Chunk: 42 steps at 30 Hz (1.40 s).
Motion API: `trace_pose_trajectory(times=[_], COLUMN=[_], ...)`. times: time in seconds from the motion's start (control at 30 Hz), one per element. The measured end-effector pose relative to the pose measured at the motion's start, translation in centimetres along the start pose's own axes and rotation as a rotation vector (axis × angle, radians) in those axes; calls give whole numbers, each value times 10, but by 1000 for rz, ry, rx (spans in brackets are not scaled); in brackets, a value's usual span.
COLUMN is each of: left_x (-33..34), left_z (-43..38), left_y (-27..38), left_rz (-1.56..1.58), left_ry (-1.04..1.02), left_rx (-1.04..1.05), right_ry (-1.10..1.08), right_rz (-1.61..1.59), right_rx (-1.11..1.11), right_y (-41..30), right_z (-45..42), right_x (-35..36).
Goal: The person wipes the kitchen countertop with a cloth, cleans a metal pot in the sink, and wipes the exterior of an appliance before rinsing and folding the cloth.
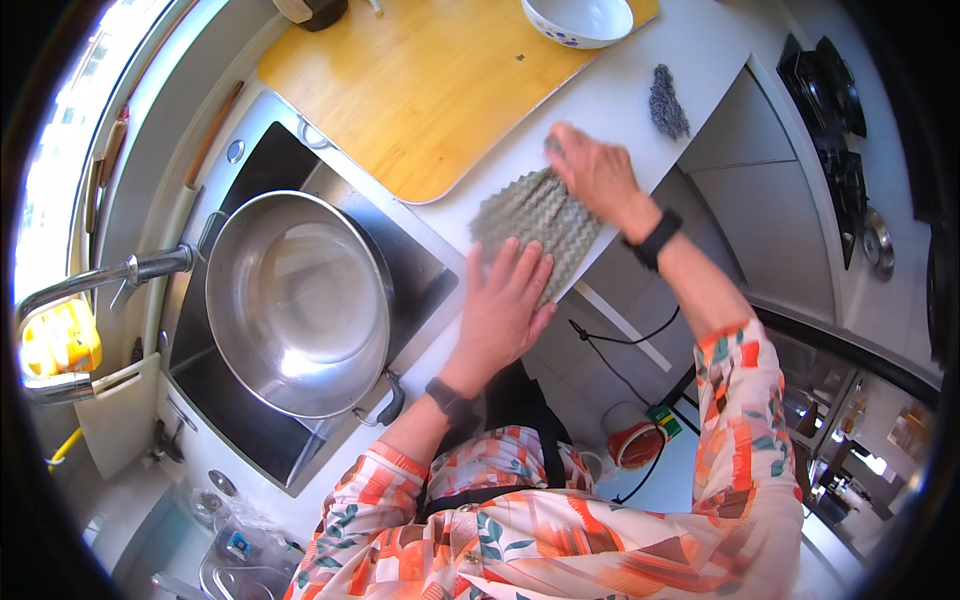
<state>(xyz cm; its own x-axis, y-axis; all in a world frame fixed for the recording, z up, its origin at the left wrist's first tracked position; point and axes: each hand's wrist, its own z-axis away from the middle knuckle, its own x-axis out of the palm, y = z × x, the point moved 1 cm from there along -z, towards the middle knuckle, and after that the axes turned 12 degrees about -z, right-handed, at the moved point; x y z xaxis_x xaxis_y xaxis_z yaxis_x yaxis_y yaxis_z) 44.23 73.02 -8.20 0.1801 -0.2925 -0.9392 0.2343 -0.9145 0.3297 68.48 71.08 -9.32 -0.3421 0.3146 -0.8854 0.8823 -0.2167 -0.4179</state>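
A grey-green cloth with a zigzag pattern (551, 214) lies in folds on the white countertop (480, 180), near its front edge. My left hand (506, 300) rests flat on the lower left part of the cloth, fingers spread. At the cloth's upper right end, my right hand (596, 176) has its fingers curled round a bunched part of it, slightly blurred. A dark wristband is on each wrist. To the left, a large steel pan (300, 304) with some clear liquid in it sits over the sink (412, 262).
A wooden board (420, 97) lies beyond the cloth, with a white bowl (581, 19) at its far end. A steel wool scourer (666, 105) rests on the counter at right. The faucet (135, 270) reaches in at left. Black cords hang below the counter.
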Motion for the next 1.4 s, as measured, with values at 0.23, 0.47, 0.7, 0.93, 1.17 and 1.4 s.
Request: trace_pose_trajectory(times=[0.23,0.47,0.7,0.93,1.17,1.4], left_x=[1,3,0,1,0,-1], left_z=[1,0,-1,-3,-4,-6], left_y=[2,-2,1,1,1,4], left_rz=[0,-36,-32,-33,-39,-44], left_ry=[-13,-26,-30,-37,-21,-24], left_rx=[16,-1,9,9,1,-3], right_ry=[-31,-28,98,-92,-19,-30], right_rz=[235,3,270,18,-48,-520], right_rx=[-227,-458,-235,-331,418,383], right_y=[12,-35,33,0,50,10], right_z=[5,28,-10,20,-16,17], right_x=[6,3,-8,2,-27,-59])
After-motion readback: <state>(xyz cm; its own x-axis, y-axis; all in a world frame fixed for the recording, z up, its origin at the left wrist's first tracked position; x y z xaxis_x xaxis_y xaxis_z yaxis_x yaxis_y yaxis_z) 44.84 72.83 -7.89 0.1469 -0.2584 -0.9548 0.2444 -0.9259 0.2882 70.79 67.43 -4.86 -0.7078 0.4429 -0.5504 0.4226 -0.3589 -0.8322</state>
